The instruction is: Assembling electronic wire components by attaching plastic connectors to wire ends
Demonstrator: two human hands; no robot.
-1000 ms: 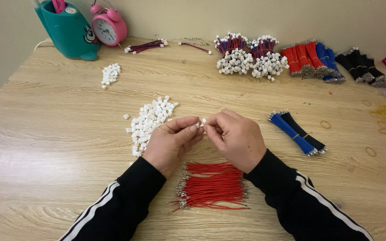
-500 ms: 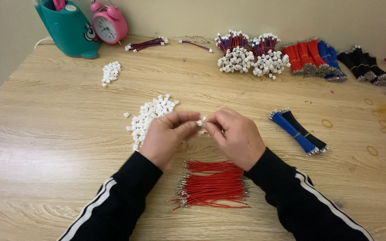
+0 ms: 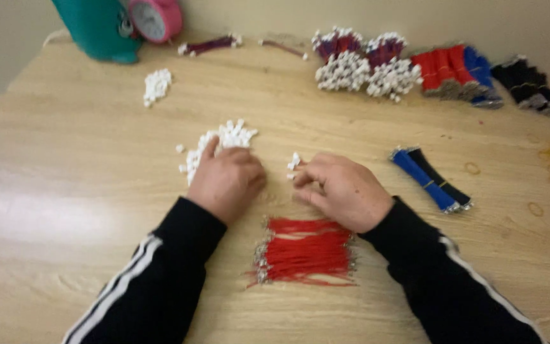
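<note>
My left hand [image 3: 225, 179] lies palm down on the near end of a pile of small white plastic connectors [image 3: 227, 137], fingers reaching into it. My right hand [image 3: 342, 189] is curled, pinching a small white connector [image 3: 295, 160] at its fingertips. A bundle of short red wires [image 3: 303, 251] with metal ends lies on the wooden table [image 3: 65, 191] just in front of both wrists. The hands are a few centimetres apart. What my left fingers hold is hidden.
A blue and black wire bundle [image 3: 431, 179] lies right of my right hand. Along the far edge: a smaller white connector heap [image 3: 156, 86], white-tipped wire bunches [image 3: 367, 70], red and blue bundles [image 3: 453, 70], black bundles [image 3: 529, 83], a teal container [image 3: 100, 28], a pink alarm clock [image 3: 155, 18].
My hands were together pinching one connector; now my left hand has moved left onto the white connector pile, while my right hand stays put with the connector. The view has shifted slightly.
</note>
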